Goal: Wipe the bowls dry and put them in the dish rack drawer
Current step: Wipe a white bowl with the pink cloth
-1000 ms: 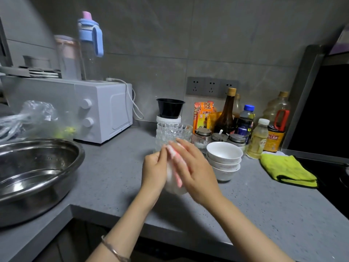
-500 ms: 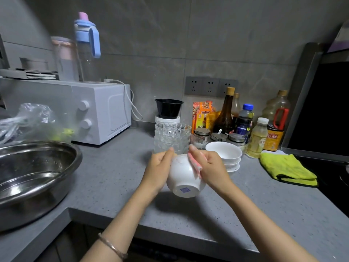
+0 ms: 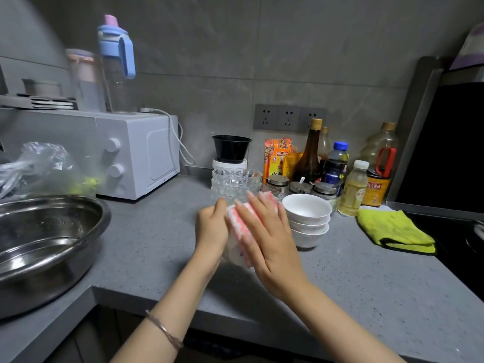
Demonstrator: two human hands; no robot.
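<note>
Bowl (image 3: 236, 254) white | left hand (image 3: 211, 227) curled, gripping its side | right hand (image 3: 269, 241) flat, pressing pink cloth (image 3: 235, 218) onto it

A grey speckled counter (image 3: 366, 284) lies under both hands and turns a corner well left of the left hand (image 3: 210, 226). Beyond them rises a wall (image 3: 314, 48) of large grey tiles, dimly lit, with three sockets (image 3: 289, 117) above the right hand (image 3: 267, 239). A white microwave (image 3: 136, 153) stands left of the left hand. Well right of the right hand stands a black panel (image 3: 445, 140) in a steel frame.
</note>
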